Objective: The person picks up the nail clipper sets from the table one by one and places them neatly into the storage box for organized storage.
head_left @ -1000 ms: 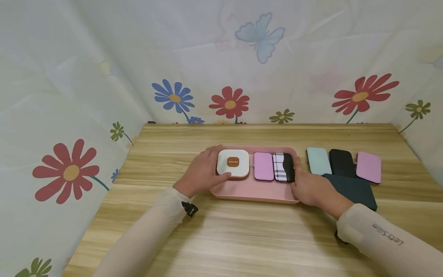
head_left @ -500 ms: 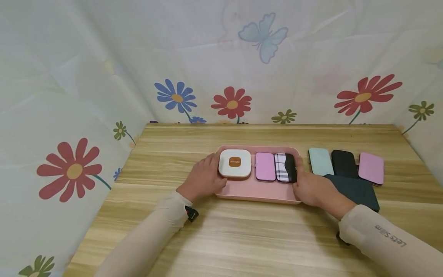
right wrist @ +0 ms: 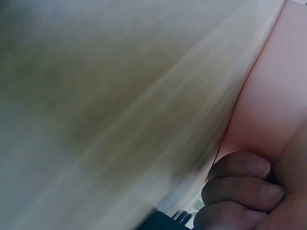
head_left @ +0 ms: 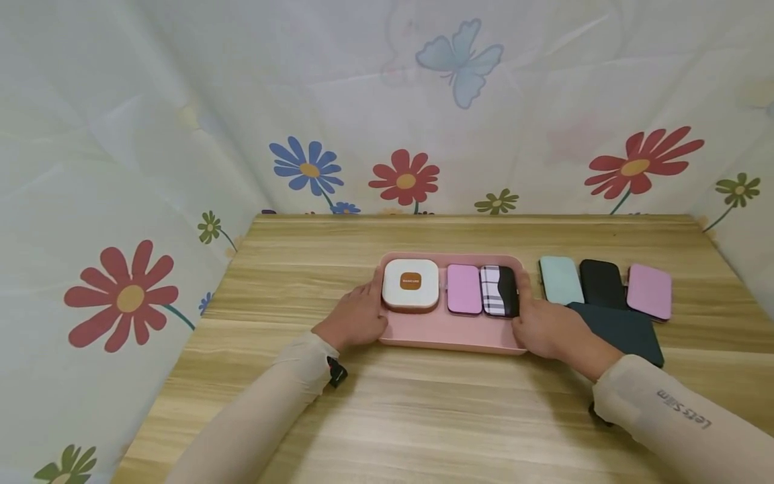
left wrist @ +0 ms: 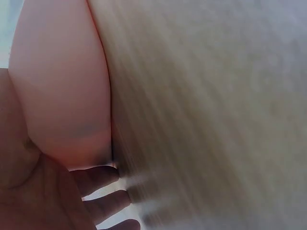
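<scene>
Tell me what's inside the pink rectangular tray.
A white rounded-square box with a brown label, a lilac rectangular case and a flat black-and-white plaid case. The pink tray's floor beneath them is hidden, as are any contents.

I count one pink tray (head_left: 444, 331). In it, left edge: one white box (head_left: 411, 293). Nearer its right edge, two: one lilac case (head_left: 463, 289), one plaid-and-black case (head_left: 499, 291). Table (head_left: 435, 417) past that edge, four flat pieces: mint case (head_left: 561, 279), black case (head_left: 603, 284), second lilac case (head_left: 650, 292), dark green piece (head_left: 627, 333).
</scene>
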`<action>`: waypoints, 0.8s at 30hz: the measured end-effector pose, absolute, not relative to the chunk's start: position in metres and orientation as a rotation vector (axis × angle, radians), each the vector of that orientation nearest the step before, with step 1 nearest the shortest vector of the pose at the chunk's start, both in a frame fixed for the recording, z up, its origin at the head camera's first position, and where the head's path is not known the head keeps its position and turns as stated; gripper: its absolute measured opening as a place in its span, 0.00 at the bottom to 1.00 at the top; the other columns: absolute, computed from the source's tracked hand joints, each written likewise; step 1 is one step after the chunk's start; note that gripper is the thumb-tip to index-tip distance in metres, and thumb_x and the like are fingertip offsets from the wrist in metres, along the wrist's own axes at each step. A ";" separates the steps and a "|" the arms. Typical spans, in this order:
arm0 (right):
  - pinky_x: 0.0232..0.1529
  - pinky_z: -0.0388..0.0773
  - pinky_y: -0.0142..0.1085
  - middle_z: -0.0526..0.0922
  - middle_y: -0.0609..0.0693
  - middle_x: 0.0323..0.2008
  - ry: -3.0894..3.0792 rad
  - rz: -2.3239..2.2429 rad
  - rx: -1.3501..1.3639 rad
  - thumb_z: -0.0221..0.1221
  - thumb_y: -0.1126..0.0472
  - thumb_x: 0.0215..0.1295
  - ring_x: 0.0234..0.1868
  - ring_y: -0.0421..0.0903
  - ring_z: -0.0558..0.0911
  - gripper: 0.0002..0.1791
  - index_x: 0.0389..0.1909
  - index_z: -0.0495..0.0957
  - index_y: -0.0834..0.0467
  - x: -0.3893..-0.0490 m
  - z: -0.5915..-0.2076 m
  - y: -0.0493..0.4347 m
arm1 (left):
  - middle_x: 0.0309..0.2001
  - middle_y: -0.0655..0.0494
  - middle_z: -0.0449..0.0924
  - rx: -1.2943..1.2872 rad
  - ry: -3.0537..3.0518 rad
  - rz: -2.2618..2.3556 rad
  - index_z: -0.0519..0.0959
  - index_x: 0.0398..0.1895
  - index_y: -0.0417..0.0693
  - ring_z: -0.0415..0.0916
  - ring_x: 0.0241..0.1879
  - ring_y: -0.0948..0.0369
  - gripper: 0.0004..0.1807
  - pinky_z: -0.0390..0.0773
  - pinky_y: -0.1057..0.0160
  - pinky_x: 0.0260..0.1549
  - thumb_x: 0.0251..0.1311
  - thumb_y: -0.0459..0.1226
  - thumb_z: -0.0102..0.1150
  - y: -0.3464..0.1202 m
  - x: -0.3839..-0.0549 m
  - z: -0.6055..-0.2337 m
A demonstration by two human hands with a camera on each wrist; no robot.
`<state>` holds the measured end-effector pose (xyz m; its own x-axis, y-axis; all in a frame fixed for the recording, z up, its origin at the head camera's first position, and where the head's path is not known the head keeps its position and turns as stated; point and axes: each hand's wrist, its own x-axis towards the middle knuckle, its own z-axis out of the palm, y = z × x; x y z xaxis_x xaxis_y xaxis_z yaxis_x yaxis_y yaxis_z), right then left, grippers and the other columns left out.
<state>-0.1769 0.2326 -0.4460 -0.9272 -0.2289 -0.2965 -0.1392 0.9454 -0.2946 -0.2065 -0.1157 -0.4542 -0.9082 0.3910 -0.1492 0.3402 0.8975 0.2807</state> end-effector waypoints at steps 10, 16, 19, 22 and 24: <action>0.20 0.63 0.39 0.73 0.49 0.20 2.749 -0.369 -0.299 0.42 0.55 0.70 0.18 0.45 0.72 0.50 0.75 0.14 0.62 -0.180 -0.444 0.236 | 0.75 0.41 0.60 0.522 2.858 0.391 0.29 0.80 0.39 0.58 0.74 0.46 0.47 0.60 0.50 0.71 0.68 0.40 0.44 -0.111 -0.207 -0.455; 0.22 0.64 0.40 0.74 0.49 0.20 2.784 -0.367 -0.322 0.43 0.54 0.69 0.20 0.46 0.73 0.51 0.75 0.15 0.61 -0.185 -0.434 0.240 | 0.73 0.40 0.63 0.520 2.896 0.340 0.28 0.79 0.39 0.59 0.73 0.45 0.47 0.62 0.49 0.70 0.68 0.41 0.44 -0.105 -0.214 -0.452; 0.22 0.64 0.40 0.75 0.48 0.21 2.769 -0.408 -0.329 0.45 0.54 0.69 0.20 0.46 0.73 0.52 0.76 0.15 0.58 -0.184 -0.435 0.242 | 0.72 0.40 0.65 0.529 2.894 0.344 0.29 0.80 0.38 0.61 0.73 0.45 0.47 0.64 0.49 0.69 0.67 0.41 0.44 -0.105 -0.212 -0.453; 0.24 0.66 0.40 0.77 0.48 0.24 2.751 -0.419 -0.365 0.46 0.52 0.70 0.24 0.46 0.75 0.52 0.77 0.19 0.61 -0.181 -0.437 0.244 | 0.73 0.41 0.65 0.508 2.875 0.338 0.30 0.80 0.38 0.61 0.73 0.46 0.47 0.65 0.48 0.68 0.67 0.41 0.44 -0.107 -0.208 -0.458; 0.28 0.68 0.41 0.81 0.50 0.28 2.759 -0.412 -0.395 0.47 0.51 0.70 0.27 0.46 0.76 0.51 0.78 0.22 0.62 -0.180 -0.436 0.247 | 0.73 0.42 0.65 0.495 2.879 0.333 0.31 0.80 0.39 0.60 0.73 0.47 0.47 0.65 0.49 0.68 0.67 0.41 0.45 -0.108 -0.207 -0.460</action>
<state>-0.1804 0.2467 -0.4360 -0.9096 -0.3139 -0.2723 -0.2207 0.9201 -0.3235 -0.2073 -0.1078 -0.4598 -0.9235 0.3493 -0.1586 0.3039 0.9184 0.2532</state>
